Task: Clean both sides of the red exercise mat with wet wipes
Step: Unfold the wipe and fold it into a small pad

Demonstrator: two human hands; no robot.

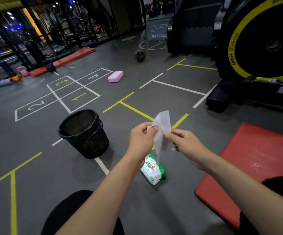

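Head view. My left hand point(141, 138) and my right hand point(186, 143) meet at the centre of the frame, each with fingers curled and pinching one thin white wet wipe point(162, 131) held up between them. The left thumb and fingers grip its left edge; the right fingertips pinch its right edge. The sheet's top stands above both hands and a narrow tail hangs down below them.

Directly beneath the hands, at 6 o'clock from the wipe, one white-and-green soft plastic pack of wet wipes point(151, 170) lies on the grey gym floor point(52, 167). The hanging tail ends close over the pack; whether the two touch cannot be told.

One flat red foam exercise mat point(249, 165) lies on the floor at 4 o'clock from my hands, apart from the pack, its near corner rounded, with a few wet glints on its surface.

One round black mesh waste bin lined with a black bag point(84, 133) stands upright at 9 o'clock from my hands.

One pink rectangular foam block point(115, 76) rests on the floor at 11 o'clock, just beside the painted white grid of four numbered squares point(59, 95).

One large black wheel with a yellow ring point(262, 39), part of an exercise machine, fills the 2 o'clock corner.
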